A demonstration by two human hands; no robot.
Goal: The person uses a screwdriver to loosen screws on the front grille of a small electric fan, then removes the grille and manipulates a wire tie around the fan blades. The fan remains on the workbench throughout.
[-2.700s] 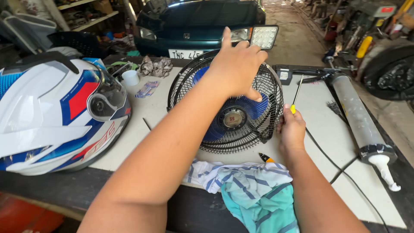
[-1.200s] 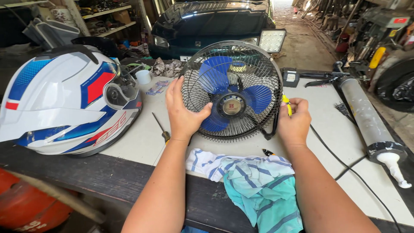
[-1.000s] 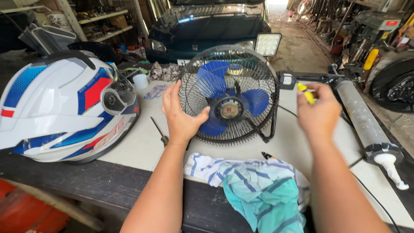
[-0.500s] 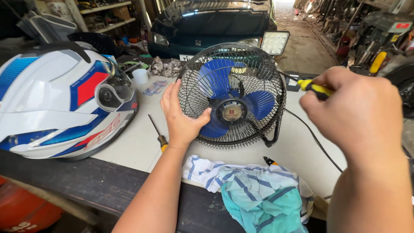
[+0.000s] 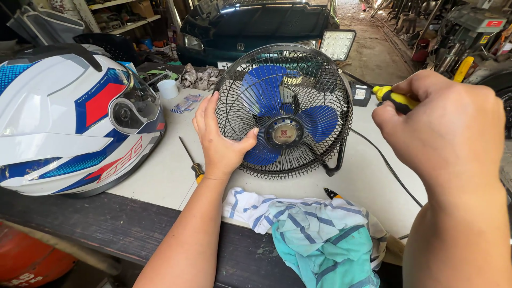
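Hands: left point(image 5: 221, 141) grips fan point(image 5: 285, 109), right point(image 5: 445, 125) clutches screwdriver point(image 5: 394, 98); helmet point(image 5: 69, 120) beside, cloth point(image 5: 314, 229) in front.

Soft, bright daylight fills the scene — strongest at the top right, where the ground looks washed out. The pale surface point(image 5: 160, 176) is evenly lit with faint shadows. The helmet point(image 5: 69, 122) visor carries a small glare. The right hand point(image 5: 448, 128), close to the lens, looms large and slightly soft — wide-angle stretch at the edges.
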